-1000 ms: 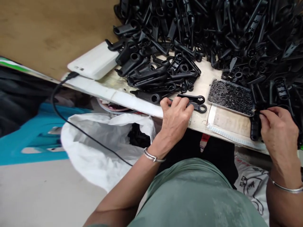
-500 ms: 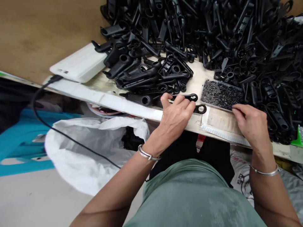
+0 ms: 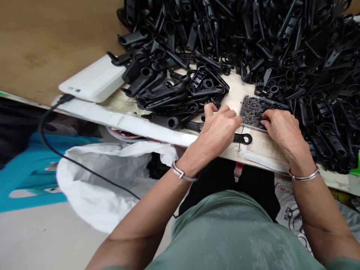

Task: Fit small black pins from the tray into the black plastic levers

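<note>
Table (image 3: 233,84) below all fingers; pile of blk parts (image 3: 208,30) beyond them. Tray (image 3: 252,127) under R hand (image 3: 285,131), thumb & index close tog., can't tell if pinching. Ring-ended part (image 3: 238,138) under curled fingers of L hand (image 3: 218,129), grip unclear. Sm. bits (image 3: 251,108) by R fingertips.

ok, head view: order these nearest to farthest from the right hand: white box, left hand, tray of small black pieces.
1. Tray of small black pieces: right at the fingertips of the right hand.
2. Left hand: just left of the tray.
3. White box: far over on the left.
</note>
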A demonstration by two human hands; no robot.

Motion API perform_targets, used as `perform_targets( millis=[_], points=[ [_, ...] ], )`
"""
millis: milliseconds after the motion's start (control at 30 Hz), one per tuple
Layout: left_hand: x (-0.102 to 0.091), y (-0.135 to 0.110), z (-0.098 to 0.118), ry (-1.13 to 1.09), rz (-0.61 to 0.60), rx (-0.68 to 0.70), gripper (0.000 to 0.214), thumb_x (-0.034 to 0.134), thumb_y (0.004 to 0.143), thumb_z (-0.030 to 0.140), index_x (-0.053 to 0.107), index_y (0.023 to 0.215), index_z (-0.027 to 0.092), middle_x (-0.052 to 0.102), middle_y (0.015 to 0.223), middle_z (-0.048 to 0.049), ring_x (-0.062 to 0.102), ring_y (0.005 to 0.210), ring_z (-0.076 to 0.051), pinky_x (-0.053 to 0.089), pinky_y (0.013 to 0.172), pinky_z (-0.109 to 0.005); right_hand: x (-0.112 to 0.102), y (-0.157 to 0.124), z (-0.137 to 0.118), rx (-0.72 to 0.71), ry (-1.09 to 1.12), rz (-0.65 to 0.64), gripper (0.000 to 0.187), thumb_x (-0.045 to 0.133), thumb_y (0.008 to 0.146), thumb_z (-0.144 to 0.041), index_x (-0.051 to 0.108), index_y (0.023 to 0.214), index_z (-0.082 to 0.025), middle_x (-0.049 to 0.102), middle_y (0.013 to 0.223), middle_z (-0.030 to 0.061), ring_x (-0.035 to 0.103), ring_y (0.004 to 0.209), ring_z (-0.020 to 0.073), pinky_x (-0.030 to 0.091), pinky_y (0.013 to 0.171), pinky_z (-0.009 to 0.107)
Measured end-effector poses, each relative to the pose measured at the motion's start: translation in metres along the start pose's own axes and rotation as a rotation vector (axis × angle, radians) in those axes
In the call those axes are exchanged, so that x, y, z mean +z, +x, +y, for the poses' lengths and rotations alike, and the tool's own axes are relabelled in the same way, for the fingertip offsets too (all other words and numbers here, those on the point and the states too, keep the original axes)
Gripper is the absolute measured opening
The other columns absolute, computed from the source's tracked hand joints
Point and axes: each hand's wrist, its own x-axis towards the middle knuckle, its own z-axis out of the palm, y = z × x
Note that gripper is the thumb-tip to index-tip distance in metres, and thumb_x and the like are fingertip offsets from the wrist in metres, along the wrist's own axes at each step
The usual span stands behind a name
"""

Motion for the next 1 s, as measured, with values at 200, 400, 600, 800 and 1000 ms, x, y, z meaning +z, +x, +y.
perform_targets(
  millis=[200, 400, 600, 800, 1000],
  points=[
    [0.005, 0.038, 0.006, -0.048, -0.016, 0.032, 0.029, 0.044, 0.088, 0.003, 0.061, 0.071, 0.018, 0.060, 0.074, -0.0027, 0.053, 0.094, -0.023, 0.034, 0.095, -0.048, 0.005, -0.001, 0.006, -0.095, -0.021, 0.042, 0.027, 0.045, 0.093, -0.024, 0.072, 0.095, -0.022, 0.074, 0.094, 0.0110, 0.066, 0.084, 0.0268, 0.043, 0.067, 0.034],
    [0.013, 0.055, 0.011, -0.026, -0.089, 0.119, 0.028, 0.044, 0.085, 0.000, 0.060, 0.069, 0.017, 0.060, 0.072, -0.0029, 0.055, 0.093, -0.023, 0.035, 0.100, -0.050, 0.011, -0.006, 0.021, -0.089, 0.311, 0.211, 0.020, 0.053, 0.087, -0.023, 0.073, 0.089, -0.023, 0.075, 0.083, 0.0051, 0.067, 0.078, 0.0228, 0.046, 0.073, 0.034],
    [0.012, 0.058, 0.015, -0.085, -0.140, 0.098, 0.027, 0.044, 0.085, 0.003, 0.060, 0.068, 0.016, 0.064, 0.076, -0.0047, 0.056, 0.094, -0.024, 0.034, 0.094, -0.049, 0.012, -0.016, 0.028, -0.039, 0.567, 0.264, 0.016, 0.057, 0.082, -0.021, 0.073, 0.082, -0.022, 0.073, 0.071, 0.0018, 0.067, 0.067, 0.0184, 0.050, 0.071, 0.031],
    [0.018, 0.068, 0.026, -0.167, -0.219, 0.143, 0.023, 0.049, 0.082, 0.003, 0.066, 0.076, 0.017, 0.065, 0.077, -0.0039, 0.056, 0.100, -0.024, 0.032, 0.095, -0.047, 0.020, -0.024, 0.032, 0.053, 0.807, 0.326, 0.009, 0.064, 0.078, -0.022, 0.071, 0.083, -0.021, 0.071, 0.072, 0.0028, 0.067, 0.068, 0.0186, 0.053, 0.065, 0.032],
    [0.016, 0.075, 0.031, -0.151, -0.283, 0.145, 0.024, 0.047, 0.079, 0.003, 0.066, 0.075, 0.017, 0.067, 0.079, -0.0045, 0.057, 0.098, -0.024, 0.033, 0.095, -0.047, 0.017, -0.030, 0.028, 0.110, 1.247, 0.237, 0.013, 0.068, 0.074, -0.021, 0.072, 0.087, -0.019, 0.071, 0.072, 0.0013, 0.065, 0.058, 0.0134, 0.055, 0.055, 0.027]
  ],
)
